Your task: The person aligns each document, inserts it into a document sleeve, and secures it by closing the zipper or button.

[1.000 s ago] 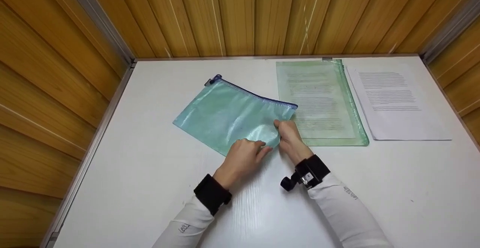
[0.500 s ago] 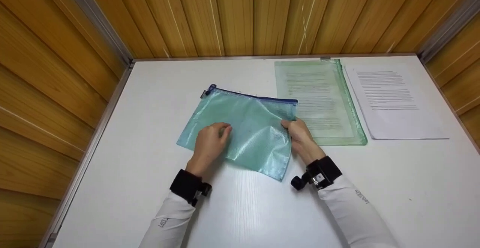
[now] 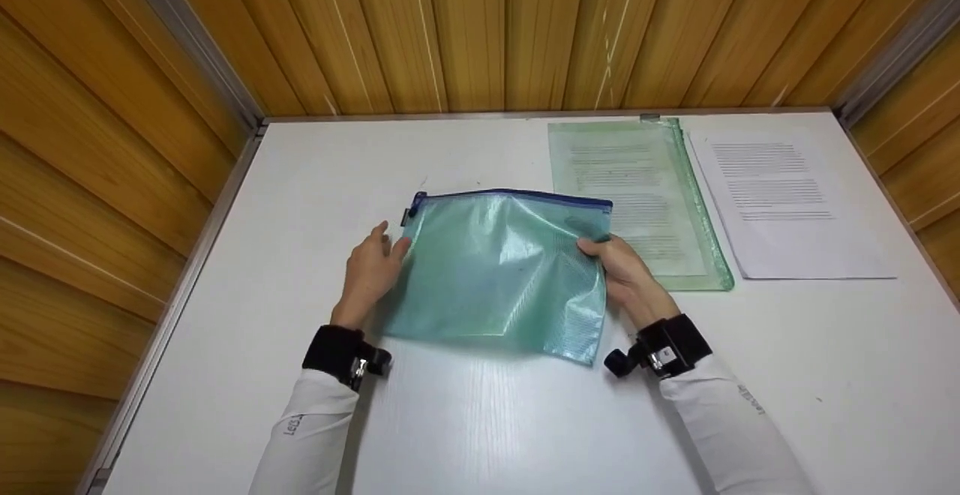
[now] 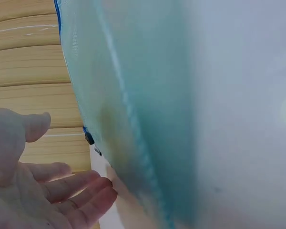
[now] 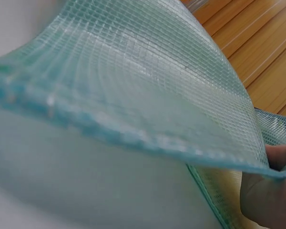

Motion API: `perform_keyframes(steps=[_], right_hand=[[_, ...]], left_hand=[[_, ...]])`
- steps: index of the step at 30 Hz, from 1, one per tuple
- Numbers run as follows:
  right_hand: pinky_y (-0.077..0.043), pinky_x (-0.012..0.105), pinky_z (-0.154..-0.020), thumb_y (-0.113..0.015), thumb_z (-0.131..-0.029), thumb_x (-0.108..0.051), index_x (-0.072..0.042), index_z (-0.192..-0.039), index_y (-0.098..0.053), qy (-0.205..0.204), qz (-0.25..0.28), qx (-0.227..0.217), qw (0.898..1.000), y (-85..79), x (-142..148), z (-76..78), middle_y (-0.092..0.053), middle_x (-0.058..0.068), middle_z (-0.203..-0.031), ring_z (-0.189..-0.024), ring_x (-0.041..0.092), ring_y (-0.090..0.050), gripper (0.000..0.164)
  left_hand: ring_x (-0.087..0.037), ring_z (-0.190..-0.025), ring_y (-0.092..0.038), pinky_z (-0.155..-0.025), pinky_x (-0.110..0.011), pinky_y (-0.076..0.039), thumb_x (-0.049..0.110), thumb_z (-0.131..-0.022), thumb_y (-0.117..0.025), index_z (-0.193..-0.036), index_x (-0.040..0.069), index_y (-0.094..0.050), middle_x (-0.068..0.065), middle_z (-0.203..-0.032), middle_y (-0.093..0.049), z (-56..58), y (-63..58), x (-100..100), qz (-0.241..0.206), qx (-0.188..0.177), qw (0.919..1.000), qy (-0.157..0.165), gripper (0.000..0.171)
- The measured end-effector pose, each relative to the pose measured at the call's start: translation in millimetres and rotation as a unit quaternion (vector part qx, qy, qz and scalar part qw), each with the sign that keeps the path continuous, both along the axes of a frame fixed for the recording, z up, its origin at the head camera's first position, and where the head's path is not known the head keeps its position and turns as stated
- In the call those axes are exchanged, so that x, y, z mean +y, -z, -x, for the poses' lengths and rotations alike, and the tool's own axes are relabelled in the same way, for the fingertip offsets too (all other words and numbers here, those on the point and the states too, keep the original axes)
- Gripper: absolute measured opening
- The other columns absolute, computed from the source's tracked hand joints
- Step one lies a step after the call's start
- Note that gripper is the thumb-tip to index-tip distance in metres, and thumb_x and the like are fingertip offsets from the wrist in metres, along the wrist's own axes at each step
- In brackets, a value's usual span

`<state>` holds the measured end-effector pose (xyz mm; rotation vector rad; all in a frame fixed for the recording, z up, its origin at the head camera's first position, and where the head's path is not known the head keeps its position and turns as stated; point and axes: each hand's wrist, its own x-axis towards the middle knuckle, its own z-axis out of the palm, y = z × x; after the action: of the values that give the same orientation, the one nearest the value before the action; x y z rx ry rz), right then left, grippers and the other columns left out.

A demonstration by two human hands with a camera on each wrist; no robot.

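A translucent blue-green zipper pouch (image 3: 480, 277) with a dark blue zip along its far edge is raised off the table at its right side. My right hand (image 3: 626, 270) pinches the pouch's right edge, thumb on top. My left hand (image 3: 371, 266) is at the pouch's left edge, its fingers spread and relaxed, thumb overlapping the edge in the head view. In the left wrist view the left hand (image 4: 52, 186) has its palm turned up and fingers extended beside the pouch (image 4: 128, 95). The right wrist view shows the mesh pouch (image 5: 148, 86) bowed, its side edge running to the thumb.
A green zipper folder (image 3: 630, 180) with a printed sheet inside lies at the back right, partly behind the right hand. Beside it is a stack of printed paper (image 3: 795, 217). Wood-patterned panels (image 3: 465, 37) rise behind the white table (image 3: 480, 420).
My left hand has let its fingers open and moved left to the pouch's left edge. The right hand has shifted slightly right, and the pouch has turned so its zip runs nearly level.
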<state>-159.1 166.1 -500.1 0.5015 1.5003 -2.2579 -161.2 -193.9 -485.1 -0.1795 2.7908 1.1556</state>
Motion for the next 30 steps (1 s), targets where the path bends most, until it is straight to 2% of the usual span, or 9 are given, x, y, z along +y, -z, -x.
perform_keyframes(steps=[2,5,8,14,18,19,22,26,30], right_hand=[[-0.055,0.023,-0.078,-0.049,-0.101,-0.004,-0.007,-0.127,-0.045,-0.006,0.023,0.002,1.000,-1.7,4.8,-1.4,-0.058,-0.001,-0.100,-0.086,0.009,-0.062,0.027],[-0.055,0.024,-0.080,-0.050,-0.101,-0.004,-0.011,-0.130,-0.049,-0.018,0.049,0.002,0.999,-3.7,10.7,-2.6,-0.061,-0.002,-0.102,-0.088,0.010,-0.063,0.030],[-0.056,0.025,-0.080,-0.052,-0.100,-0.005,-0.015,-0.132,-0.050,-0.023,0.076,-0.003,0.997,-5.6,14.0,-3.8,-0.062,-0.002,-0.105,-0.090,0.011,-0.063,0.033],[-0.057,0.025,-0.077,-0.052,-0.100,-0.004,-0.011,-0.121,-0.043,-0.025,0.110,0.000,0.994,-6.7,18.2,-4.7,-0.060,-0.001,-0.099,-0.085,0.010,-0.064,0.023],[-0.058,0.027,-0.077,-0.052,-0.100,-0.005,-0.013,-0.122,-0.047,-0.038,0.086,0.008,0.996,-6.7,24.9,-5.5,-0.063,0.000,-0.097,-0.084,0.012,-0.066,0.024],[-0.058,0.027,-0.077,-0.052,-0.100,-0.006,-0.014,-0.123,-0.049,-0.044,0.076,0.010,0.996,-7.0,27.1,-5.8,-0.063,0.000,-0.098,-0.084,0.012,-0.066,0.024],[-0.058,0.027,-0.076,-0.054,-0.100,-0.009,-0.017,-0.123,-0.051,-0.060,0.023,0.019,0.998,-8.6,32.5,-5.5,-0.065,-0.001,-0.096,-0.083,0.012,-0.066,0.024],[-0.058,0.025,-0.075,-0.056,-0.100,-0.012,-0.012,-0.121,-0.047,-0.076,-0.036,0.039,0.996,-11.7,37.8,-3.3,-0.065,-0.004,-0.091,-0.080,0.010,-0.067,0.023],[-0.057,0.024,-0.077,-0.055,-0.101,-0.013,-0.008,-0.125,-0.044,-0.090,-0.070,0.051,0.992,-13.5,42.3,-1.1,-0.065,-0.004,-0.093,-0.083,0.009,-0.067,0.028]], left_hand=[[-0.036,-0.127,-0.058,-0.104,-0.049,-0.049,0.040,-0.103,-0.050,-0.153,0.001,-0.032,-0.025,-0.139,-0.057,0.3,0.0,1.6,-0.002,-0.009,1.0000,-0.002,0.066],[-0.034,-0.122,-0.062,-0.100,-0.047,-0.052,0.041,-0.103,-0.049,-0.154,0.002,-0.031,-0.023,-0.135,-0.061,0.5,-2.2,7.0,-0.006,-0.026,0.9996,-0.002,0.067],[-0.034,-0.126,-0.059,-0.102,-0.047,-0.051,0.043,-0.102,-0.049,-0.154,0.002,-0.031,-0.023,-0.138,-0.058,1.0,-5.6,12.6,-0.020,-0.049,0.9986,-0.003,0.068],[-0.036,-0.139,-0.047,-0.108,-0.048,-0.047,0.045,-0.102,-0.048,-0.155,0.002,-0.028,-0.024,-0.153,-0.042,3.1,-6.2,13.9,-0.100,-0.102,0.9898,0.000,0.071],[-0.030,-0.124,-0.056,-0.095,-0.037,-0.052,0.044,-0.102,-0.049,-0.149,0.001,-0.039,-0.021,-0.142,-0.052,5.9,0.6,10.0,-0.154,-0.118,0.9807,-0.020,0.065],[-0.026,-0.118,-0.057,-0.093,-0.035,-0.051,0.044,-0.102,-0.050,-0.146,0.000,-0.044,-0.019,-0.136,-0.056,6.6,2.0,9.2,-0.169,-0.117,0.9783,-0.027,0.062],[-0.021,-0.106,-0.054,-0.096,-0.033,-0.045,0.041,-0.101,-0.053,-0.136,0.000,-0.054,-0.014,-0.119,-0.060,7.0,3.3,9.6,-0.241,-0.116,0.9625,-0.046,0.054],[-0.022,-0.122,-0.055,-0.116,-0.043,-0.035,0.039,-0.099,-0.058,-0.137,0.006,-0.054,-0.011,-0.128,-0.060,4.6,-0.9,17.6,-0.335,-0.127,0.9322,-0.053,0.051],[-0.026,-0.127,-0.058,-0.118,-0.049,-0.034,0.037,-0.098,-0.060,-0.137,0.012,-0.057,-0.012,-0.134,-0.062,1.8,-5.3,26.8,-0.348,-0.114,0.9292,-0.048,0.046]])
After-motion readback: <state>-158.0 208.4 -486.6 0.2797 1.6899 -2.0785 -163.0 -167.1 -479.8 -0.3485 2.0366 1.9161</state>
